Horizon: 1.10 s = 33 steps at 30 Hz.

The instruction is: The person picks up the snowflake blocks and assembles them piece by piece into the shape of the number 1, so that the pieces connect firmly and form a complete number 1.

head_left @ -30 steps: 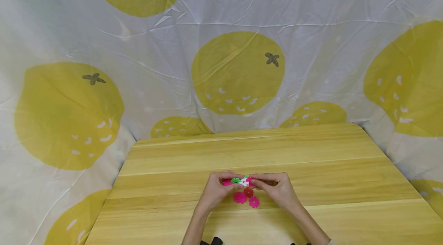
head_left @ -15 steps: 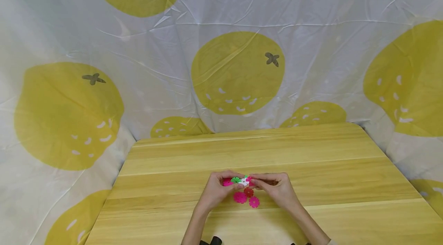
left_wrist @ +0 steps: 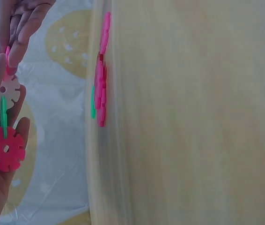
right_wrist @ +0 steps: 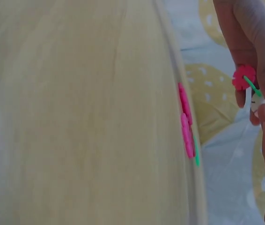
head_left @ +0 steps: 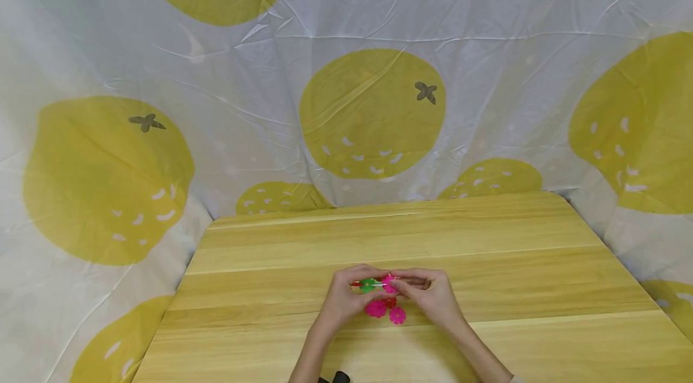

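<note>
My left hand (head_left: 346, 296) grips a chain of notched plastic snowflake discs. In the left wrist view the chain runs from a pinkish-red disc (left_wrist: 6, 149) through a green disc (left_wrist: 3, 116), seen edge-on, to a white disc (left_wrist: 6, 93). At the white end, my right hand (head_left: 433, 296) pinches a pink disc (head_left: 388, 284) between thumb and fingers. It touches or sits in the white disc; fingers partly cover the joint. Both hands are close together above the table.
Below the hands, loose pink discs (head_left: 376, 309), a red disc (head_left: 388, 303) and another pink disc (head_left: 397, 315) lie on the wooden table (head_left: 260, 323). A green disc (right_wrist: 197, 152) shows beside them. A lemon-print cloth (head_left: 249, 100) hangs behind.
The chain has turned, so the white disc now appears edge-on in the head view and the pink disc faces the camera. The hands have drawn slightly closer together.
</note>
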### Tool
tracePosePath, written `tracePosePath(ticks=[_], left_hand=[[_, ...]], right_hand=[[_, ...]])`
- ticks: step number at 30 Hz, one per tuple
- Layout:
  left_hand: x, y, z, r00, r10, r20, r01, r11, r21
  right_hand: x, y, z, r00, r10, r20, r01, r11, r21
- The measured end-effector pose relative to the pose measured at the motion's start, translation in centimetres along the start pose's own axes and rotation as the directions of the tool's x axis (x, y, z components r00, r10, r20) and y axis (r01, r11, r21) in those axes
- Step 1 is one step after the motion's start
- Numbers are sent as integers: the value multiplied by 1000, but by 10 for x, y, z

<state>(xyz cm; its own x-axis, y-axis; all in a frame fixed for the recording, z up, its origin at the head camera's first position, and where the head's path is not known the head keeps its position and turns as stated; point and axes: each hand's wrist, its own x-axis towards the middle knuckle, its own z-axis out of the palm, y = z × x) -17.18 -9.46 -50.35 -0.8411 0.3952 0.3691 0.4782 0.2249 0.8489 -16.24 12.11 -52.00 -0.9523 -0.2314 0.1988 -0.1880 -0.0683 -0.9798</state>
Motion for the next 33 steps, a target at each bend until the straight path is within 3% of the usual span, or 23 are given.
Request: tracePosePath(ticks=[3, 14, 24, 28, 33], left_hand=[[0, 0, 2, 1000, 9, -15, -9, 1000, -6], [-1, 1, 0, 998, -53, -36, 55, 997, 49], [-2, -3, -8, 987, -146, -67, 148, 989, 26], [-2, -6, -10, 982, -175, -72, 178, 983, 36], [-4, -7, -14, 978, -194, -73, 198, 979, 55]], right_hand=[[0, 1, 1, 1000, 20, 21, -20, 1000, 8], [2, 2, -2, 986, 139, 92, -144, 989, 44], [6, 4, -22, 963, 242, 120, -231, 968, -95], [5, 6, -31, 954, 237, 183, -217, 968, -123], [5, 11, -35, 927, 253, 278, -208, 961, -180]])
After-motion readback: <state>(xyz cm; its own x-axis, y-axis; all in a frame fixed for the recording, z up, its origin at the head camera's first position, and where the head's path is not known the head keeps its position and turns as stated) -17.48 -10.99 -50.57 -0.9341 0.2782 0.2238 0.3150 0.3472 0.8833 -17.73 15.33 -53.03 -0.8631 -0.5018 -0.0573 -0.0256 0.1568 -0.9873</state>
